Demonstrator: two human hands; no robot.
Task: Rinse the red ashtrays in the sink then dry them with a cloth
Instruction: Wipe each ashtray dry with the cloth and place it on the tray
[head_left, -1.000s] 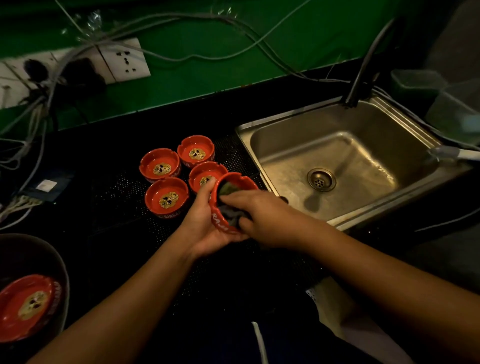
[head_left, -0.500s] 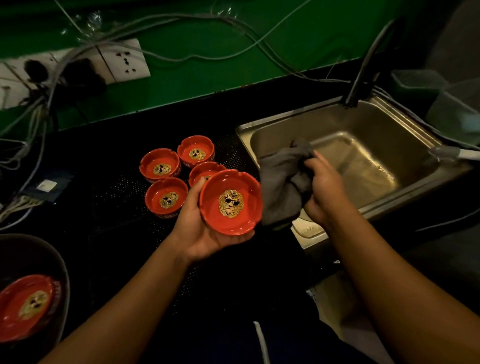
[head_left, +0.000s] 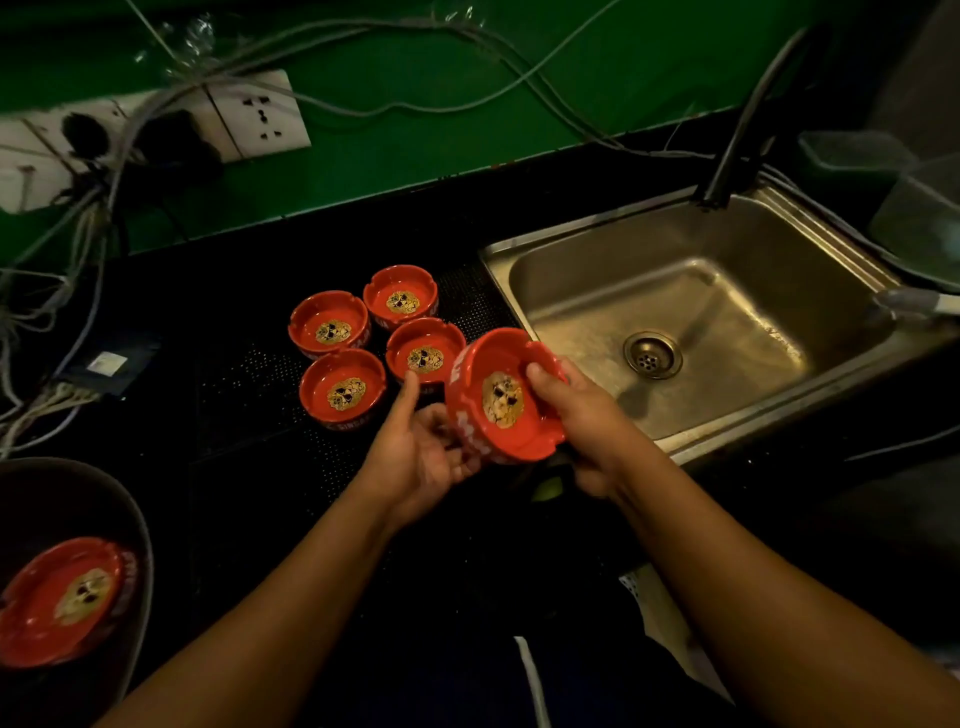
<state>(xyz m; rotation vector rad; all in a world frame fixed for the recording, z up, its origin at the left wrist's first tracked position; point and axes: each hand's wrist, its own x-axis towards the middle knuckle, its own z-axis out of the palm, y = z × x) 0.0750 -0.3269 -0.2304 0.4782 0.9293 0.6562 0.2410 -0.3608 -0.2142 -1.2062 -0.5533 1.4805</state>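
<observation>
right hand (head_left: 587, 421) grips the tilted ashtray (head_left: 504, 402) by its rim, thumb inside, just left of sink (head_left: 727, 244). left hand (head_left: 421, 457) loosely open, probably touching its wall. four ashtrays (head_left: 332, 325) on counter, one more ashtray (head_left: 62, 597) in bowl (head_left: 136, 512).

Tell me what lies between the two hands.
A tilted red ashtray, gripped at its rim by the right hand, the left hand open beside it; seen in the head view.

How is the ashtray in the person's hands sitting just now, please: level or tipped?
Tipped. The held ashtray shows its lettered outer wall on the left, and the right hand grips its rim.
</observation>
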